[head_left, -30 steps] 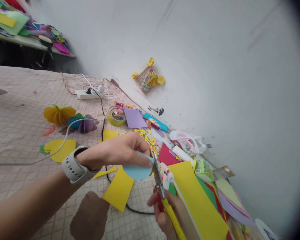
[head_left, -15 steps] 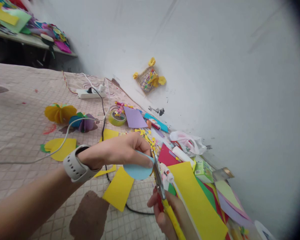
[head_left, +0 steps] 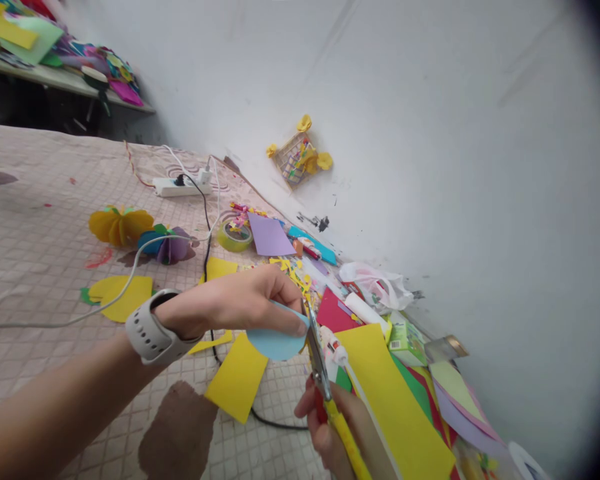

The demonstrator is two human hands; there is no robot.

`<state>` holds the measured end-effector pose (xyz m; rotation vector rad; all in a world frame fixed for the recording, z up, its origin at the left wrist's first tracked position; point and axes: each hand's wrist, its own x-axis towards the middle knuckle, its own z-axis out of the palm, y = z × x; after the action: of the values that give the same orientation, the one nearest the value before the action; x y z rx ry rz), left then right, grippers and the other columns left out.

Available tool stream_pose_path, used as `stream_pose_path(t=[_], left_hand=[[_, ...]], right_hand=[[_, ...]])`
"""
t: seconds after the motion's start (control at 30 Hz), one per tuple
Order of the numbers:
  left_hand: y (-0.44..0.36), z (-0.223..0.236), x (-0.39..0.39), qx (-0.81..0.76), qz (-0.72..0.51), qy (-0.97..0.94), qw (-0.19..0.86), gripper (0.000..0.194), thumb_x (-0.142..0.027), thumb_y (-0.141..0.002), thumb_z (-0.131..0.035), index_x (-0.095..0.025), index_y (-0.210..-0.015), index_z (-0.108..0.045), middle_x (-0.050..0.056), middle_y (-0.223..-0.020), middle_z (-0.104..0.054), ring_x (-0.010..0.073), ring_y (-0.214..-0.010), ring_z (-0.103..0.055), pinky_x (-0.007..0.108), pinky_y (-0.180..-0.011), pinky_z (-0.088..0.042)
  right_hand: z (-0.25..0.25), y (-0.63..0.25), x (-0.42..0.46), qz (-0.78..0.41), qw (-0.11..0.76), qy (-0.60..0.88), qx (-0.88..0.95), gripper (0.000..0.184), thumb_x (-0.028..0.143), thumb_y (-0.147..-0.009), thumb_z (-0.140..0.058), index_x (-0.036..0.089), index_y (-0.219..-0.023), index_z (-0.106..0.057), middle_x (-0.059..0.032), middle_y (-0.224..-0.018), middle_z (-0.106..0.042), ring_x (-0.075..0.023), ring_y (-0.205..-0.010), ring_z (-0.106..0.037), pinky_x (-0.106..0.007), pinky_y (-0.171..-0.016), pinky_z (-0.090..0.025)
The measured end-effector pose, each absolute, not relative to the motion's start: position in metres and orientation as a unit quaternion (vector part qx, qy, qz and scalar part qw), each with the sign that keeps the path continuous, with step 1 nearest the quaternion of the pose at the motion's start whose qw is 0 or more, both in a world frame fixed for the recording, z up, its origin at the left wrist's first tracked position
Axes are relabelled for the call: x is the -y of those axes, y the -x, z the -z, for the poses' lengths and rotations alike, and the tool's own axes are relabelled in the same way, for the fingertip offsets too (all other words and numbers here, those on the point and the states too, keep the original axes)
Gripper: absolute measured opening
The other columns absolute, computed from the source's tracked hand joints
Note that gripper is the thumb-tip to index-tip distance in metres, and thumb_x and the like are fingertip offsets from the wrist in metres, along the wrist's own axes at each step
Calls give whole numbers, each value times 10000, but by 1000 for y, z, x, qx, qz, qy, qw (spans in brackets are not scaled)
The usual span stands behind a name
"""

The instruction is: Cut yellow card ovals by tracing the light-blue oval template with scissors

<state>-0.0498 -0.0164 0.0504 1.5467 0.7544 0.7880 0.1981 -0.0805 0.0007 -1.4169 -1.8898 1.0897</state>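
My left hand (head_left: 250, 300), with a white watch band at the wrist, pinches a light blue paper piece (head_left: 275, 343) with a rounded lower edge. In my right hand (head_left: 325, 427) are scissors (head_left: 318, 360) with metal blades and yellow and red handles. Their blades point away from me and lie against the right edge of the blue paper, beside my left thumb. Whether the blades are parted is hard to make out. Beneath the blue paper lies a yellow paper piece (head_left: 237, 380) on the table.
Yellow sheets (head_left: 395, 400) and other coloured paper lie at the right, near a glue gun (head_left: 333, 343). Farther off are a tape roll (head_left: 234, 236), a power strip (head_left: 180, 185) and paper flowers (head_left: 120, 227). A white cable (head_left: 130, 280) and a black cable cross the table.
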Motion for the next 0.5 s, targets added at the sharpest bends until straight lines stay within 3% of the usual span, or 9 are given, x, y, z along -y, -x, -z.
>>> stream_pose_path(t=[0.23, 0.37, 0.5], left_hand=[[50, -51, 17, -317, -338, -661, 590, 177, -280, -736, -676, -147, -621, -655, -29, -487, -571, 94, -466, -519, 176, -423, -399], [50, -51, 17, -321, -338, -659, 591, 181, -280, -733, -678, -147, -614, -648, -29, -490, -575, 90, -457, -505, 178, -423, -394], [50, -51, 17, -317, -335, -660, 594, 188, -285, -740, -679, -148, -616, -643, -25, -489, -571, 92, -461, -505, 180, -427, -392]], right_hand=[[-5, -198, 79, -408, 231, 518, 715, 554, 747, -727, -559, 205, -761, -669, 15, -502, -538, -95, -379, -386, -225, -386, -305], [-6, -196, 79, -384, 206, 530, 728, 722, 875, -700, -414, 194, -737, -650, 18, -488, -481, -92, -382, -345, -236, -390, -253], [-10, -190, 81, -384, 210, 547, 713, 717, 886, -660, -455, 189, -699, -621, 17, -504, -472, -84, -393, -310, -239, -383, -197]])
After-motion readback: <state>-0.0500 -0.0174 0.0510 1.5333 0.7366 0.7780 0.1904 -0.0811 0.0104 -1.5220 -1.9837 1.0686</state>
